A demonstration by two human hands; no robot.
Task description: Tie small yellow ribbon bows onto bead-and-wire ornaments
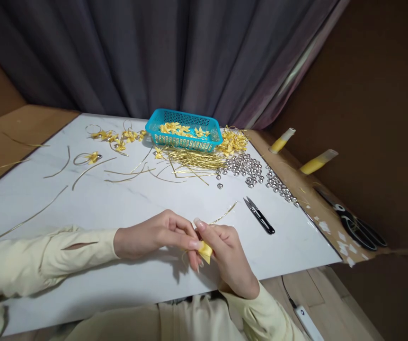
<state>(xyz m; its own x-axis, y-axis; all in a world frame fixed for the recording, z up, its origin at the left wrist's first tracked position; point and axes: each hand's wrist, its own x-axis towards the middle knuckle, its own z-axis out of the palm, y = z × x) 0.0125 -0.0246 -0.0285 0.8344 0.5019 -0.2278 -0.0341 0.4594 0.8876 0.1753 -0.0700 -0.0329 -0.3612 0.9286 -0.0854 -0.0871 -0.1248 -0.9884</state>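
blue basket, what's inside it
Inside the blue basket lie yellow flower-like pieces, bunched toward the left with a few at the right. The pieces cover what lies beneath them, and its near wall partly hides the floor.

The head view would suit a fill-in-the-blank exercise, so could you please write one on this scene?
The left hand and the ____ hand meet at a yellow ribbon.
The flowers in the blue basket are ____ in colour.
Behind the basket hangs a dark ____.
The shiny beads are ____ in colour.

Missing words: right; yellow; curtain; silver.
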